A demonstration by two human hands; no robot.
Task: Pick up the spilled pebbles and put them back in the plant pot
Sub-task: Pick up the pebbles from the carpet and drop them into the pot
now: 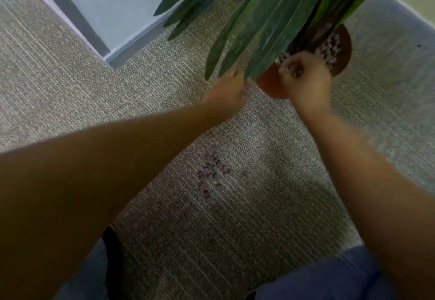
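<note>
So we're mid-drop: our right hand (303, 76), fingers curled round pebbles, sits over the round terracotta plant pot (270, 83). Left hand (226, 95), grip unclear, hovers beside it. Next, scoop the small pinkish spilled pebbles (211, 172) on carpet nearer us.

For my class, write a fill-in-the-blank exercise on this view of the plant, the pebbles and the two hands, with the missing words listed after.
1. The right hand is over the rim of the terracotta plant ____.
2. A cluster of spilled pebbles lies on the ____, between the two forearms.
3. The left hand reaches under the plant's long green ____.
4. The pot stands on the floor to the ____ of the left hand.

Missing words: pot; carpet; leaves; right
</note>
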